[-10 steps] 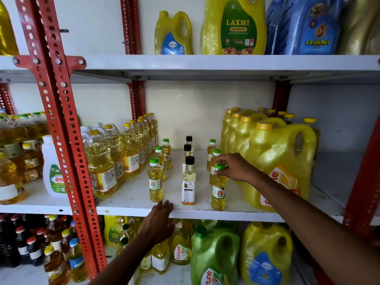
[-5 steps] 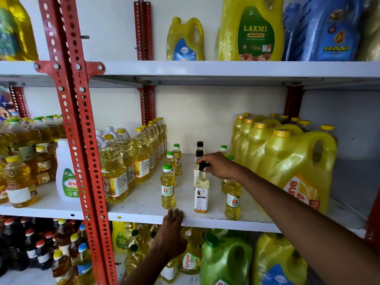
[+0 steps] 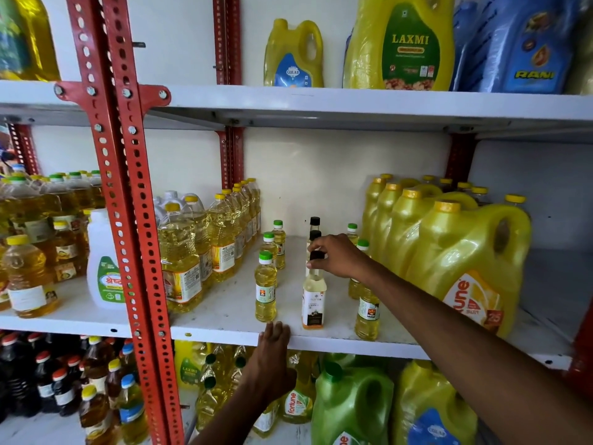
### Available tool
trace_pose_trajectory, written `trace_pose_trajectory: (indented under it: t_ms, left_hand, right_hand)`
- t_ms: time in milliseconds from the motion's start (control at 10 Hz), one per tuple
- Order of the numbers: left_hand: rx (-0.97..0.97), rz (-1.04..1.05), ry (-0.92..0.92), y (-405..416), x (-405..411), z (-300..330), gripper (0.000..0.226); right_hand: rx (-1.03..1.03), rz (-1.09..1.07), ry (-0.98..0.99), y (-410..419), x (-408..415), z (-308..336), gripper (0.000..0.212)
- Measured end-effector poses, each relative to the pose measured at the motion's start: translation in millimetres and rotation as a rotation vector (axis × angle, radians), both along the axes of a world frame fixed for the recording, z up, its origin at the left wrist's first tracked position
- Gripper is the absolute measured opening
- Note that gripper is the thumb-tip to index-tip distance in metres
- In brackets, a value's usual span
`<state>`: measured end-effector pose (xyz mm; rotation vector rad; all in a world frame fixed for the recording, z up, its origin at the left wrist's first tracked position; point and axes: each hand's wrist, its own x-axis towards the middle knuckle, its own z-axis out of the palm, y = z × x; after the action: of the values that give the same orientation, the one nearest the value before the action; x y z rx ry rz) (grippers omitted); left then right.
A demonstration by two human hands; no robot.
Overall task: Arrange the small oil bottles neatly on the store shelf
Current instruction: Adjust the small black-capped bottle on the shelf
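Small oil bottles stand in three short rows on the white middle shelf [image 3: 231, 319]. The left row has green caps, with its front bottle [image 3: 265, 289] near the edge. The middle row has black caps; my right hand [image 3: 337, 255] grips the black cap of its front bottle [image 3: 314, 300], which has a white label. The right row's front green-cap bottle [image 3: 367, 316] stands partly behind my right forearm. My left hand [image 3: 272, 358] rests flat on the shelf's front edge, fingers together, holding nothing.
Tall clear oil bottles [image 3: 179, 252] crowd the left of the shelf beside a red perforated post [image 3: 128, 220]. Large yellow jugs [image 3: 462, 261] fill the right. More jugs stand on the shelf above [image 3: 353, 104] and bottles on the shelf below.
My right hand moved left from the green-cap bottle in the right row to the black-cap bottle in the middle row and closed on its cap. My left hand stayed on the shelf edge.
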<state>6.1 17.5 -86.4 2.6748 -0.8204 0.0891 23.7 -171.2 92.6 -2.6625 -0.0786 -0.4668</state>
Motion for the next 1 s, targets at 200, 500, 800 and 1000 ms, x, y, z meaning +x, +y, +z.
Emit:
trace_pose_trajectory:
  t_ms: [200, 500, 800, 1000]
  left_hand:
    - [-0.012, -0.002, -0.002, 1, 0, 1, 0.089]
    - [-0.014, 0.002, -0.002, 1, -1, 2, 0.090]
    - [-0.011, -0.003, -0.003, 1, -2, 2, 0.092]
    - [-0.010, 0.000, -0.003, 1, -1, 2, 0.092]
  right_hand:
    - [0.008, -0.031, -0.050, 5, -4, 1, 0.034]
    - [-0.004, -0.039, -0.075, 12, -12, 0, 0.029]
    - [0.011, -0.055, -0.081, 14, -19, 0, 0.029]
    - [0.007, -0.052, -0.084, 16, -22, 1, 0.029]
